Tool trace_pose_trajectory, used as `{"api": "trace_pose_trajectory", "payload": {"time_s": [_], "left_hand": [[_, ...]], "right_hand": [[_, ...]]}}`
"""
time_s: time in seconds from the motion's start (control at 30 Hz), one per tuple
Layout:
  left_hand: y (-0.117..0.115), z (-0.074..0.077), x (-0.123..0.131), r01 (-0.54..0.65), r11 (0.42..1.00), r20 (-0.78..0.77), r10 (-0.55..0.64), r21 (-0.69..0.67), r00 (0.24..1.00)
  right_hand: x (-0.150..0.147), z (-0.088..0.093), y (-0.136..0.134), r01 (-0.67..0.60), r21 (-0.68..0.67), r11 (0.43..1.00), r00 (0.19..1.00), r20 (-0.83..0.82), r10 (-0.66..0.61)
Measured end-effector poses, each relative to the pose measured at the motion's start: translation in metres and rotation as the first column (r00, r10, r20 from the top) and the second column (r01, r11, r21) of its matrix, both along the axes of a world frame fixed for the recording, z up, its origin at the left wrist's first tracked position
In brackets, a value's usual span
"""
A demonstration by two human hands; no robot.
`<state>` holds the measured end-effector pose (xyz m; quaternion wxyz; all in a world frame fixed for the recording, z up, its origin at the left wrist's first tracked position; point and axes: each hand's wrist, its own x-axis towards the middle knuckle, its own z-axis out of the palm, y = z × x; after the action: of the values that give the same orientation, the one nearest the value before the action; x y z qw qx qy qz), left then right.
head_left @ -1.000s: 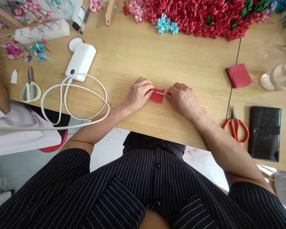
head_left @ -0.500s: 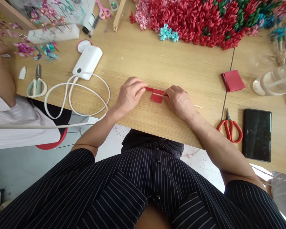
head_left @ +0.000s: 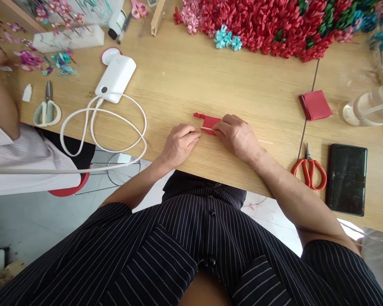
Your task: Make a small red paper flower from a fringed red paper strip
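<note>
The step in hand appears to be rolling or pressing a thin stick [head_left: 207, 128] across a small red sheet [head_left: 211, 121], which lies flat near the middle of the table's [head_left: 175, 85] front edge. The right hand [head_left: 234, 131] has its fingers closed on the stick's right end, over the sheet; the left hand [head_left: 181, 142] is narrow, fingertips nearly together just beside the left end, but whether they grip anything I cannot tell. A crinkled red strip [head_left: 199, 115] lies at the sheet's far left corner. The next move seems to call for even pressure from both hands, without dragging the sheet. Bare tabletop stretches beyond the hands to the flower pile [head_left: 258, 27] along the far edge; toward the front edge room is tighter, and a white cable [head_left: 51, 171] crosses it on the left.
</note>
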<state>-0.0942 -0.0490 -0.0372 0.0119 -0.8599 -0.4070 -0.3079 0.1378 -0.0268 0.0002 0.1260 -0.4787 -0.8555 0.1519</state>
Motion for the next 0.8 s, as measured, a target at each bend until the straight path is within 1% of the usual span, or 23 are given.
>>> {"api": "trace_pose_trajectory", "payload": {"time_s": [0.23,0.3,0.47,0.6,0.8], "left_hand": [[-0.003,-0.002,0.001,-0.022,0.998,0.033,0.024,-0.064,0.999],[-0.003,-0.002,0.002,-0.029,0.998,0.029,0.030,-0.062,0.999],[-0.008,0.001,0.005,-0.065,0.997,-0.038,0.064,-0.032,0.997],[-0.012,0.002,0.006,-0.079,0.997,-0.029,0.078,-0.012,0.997],[-0.010,0.001,0.007,-0.112,0.990,-0.028,0.110,-0.090,0.994]], "right_hand": [[-0.001,-0.002,0.001,0.010,-0.028,1.000,0.999,0.039,-0.009],[-0.001,-0.002,0.001,0.010,-0.037,0.999,0.999,0.042,-0.008],[0.000,-0.004,0.001,0.005,-0.032,0.999,1.000,0.026,-0.004],[0.002,-0.007,0.002,0.002,-0.014,1.000,1.000,-0.023,-0.002],[0.002,-0.008,0.002,0.014,-0.011,1.000,0.999,-0.029,-0.014]]}}
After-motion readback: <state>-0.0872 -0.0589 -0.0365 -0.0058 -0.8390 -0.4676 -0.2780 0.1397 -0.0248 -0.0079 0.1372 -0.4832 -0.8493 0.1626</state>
